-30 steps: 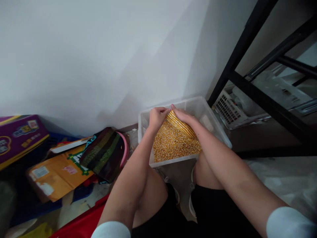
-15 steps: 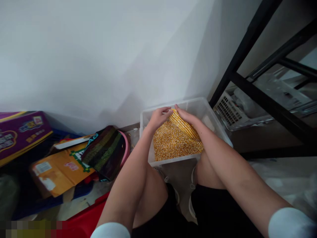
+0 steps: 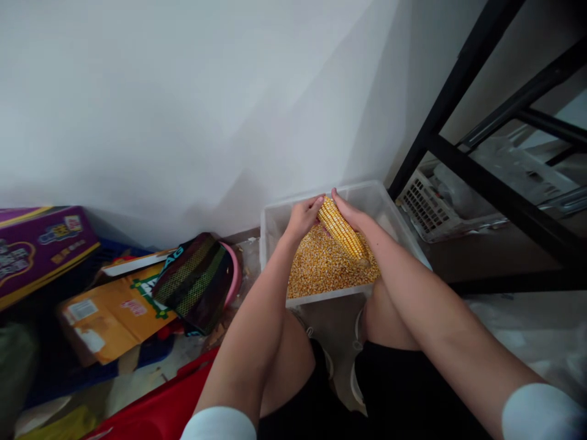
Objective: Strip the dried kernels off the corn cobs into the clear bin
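Observation:
A yellow corn cob (image 3: pixel 342 230) lies slanted over a clear plastic bin (image 3: pixel 389 214) that holds a bed of loose corn kernels (image 3: pixel 321 269). My right hand (image 3: pixel 351 214) grips the cob along its right side. My left hand (image 3: pixel 303 217) presses on the cob's upper end with thumb and fingers. Both hands are inside the bin, above the kernels. The bin stands on the floor against a white wall, just beyond my knees.
To the left lie a mesh bag over a pink rim (image 3: pixel 197 281), an orange carton (image 3: pixel 114 315) and a purple box (image 3: pixel 36 247). A red container (image 3: pixel 160 409) sits at bottom left. A black shelf frame (image 3: pixel 458 153) with a white basket (image 3: pixel 428 205) stands at right.
The cob has been lifted a little and turned, so more of its length shows above the kernels. Both hands shifted slightly right along with it.

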`<state>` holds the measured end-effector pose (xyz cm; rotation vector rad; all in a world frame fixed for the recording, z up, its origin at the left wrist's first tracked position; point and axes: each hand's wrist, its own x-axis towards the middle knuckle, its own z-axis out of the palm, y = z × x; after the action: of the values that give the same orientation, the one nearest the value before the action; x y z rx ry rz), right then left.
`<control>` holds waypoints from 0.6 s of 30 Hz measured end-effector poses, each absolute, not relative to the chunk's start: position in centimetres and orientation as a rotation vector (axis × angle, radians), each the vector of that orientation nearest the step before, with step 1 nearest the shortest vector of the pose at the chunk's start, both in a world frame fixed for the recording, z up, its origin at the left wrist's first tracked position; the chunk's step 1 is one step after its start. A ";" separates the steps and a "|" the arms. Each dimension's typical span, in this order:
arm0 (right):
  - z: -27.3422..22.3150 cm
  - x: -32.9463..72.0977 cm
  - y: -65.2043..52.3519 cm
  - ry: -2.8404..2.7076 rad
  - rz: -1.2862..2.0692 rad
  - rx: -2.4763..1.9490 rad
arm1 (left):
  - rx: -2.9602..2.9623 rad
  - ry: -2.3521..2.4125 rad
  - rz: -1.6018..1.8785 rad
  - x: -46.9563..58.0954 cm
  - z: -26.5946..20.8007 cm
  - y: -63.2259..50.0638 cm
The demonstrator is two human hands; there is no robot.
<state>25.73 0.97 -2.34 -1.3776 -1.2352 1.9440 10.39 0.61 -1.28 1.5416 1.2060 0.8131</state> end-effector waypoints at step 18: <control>-2.1 26.8 1.2 -1.067 2.080 -1.248 | 1.508 1.201 0.664 10.6 1.4 0.6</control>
<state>26.77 1.16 -2.08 -1.2479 -1.0669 2.0796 10.58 0.59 1.42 1.5080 1.2005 0.6640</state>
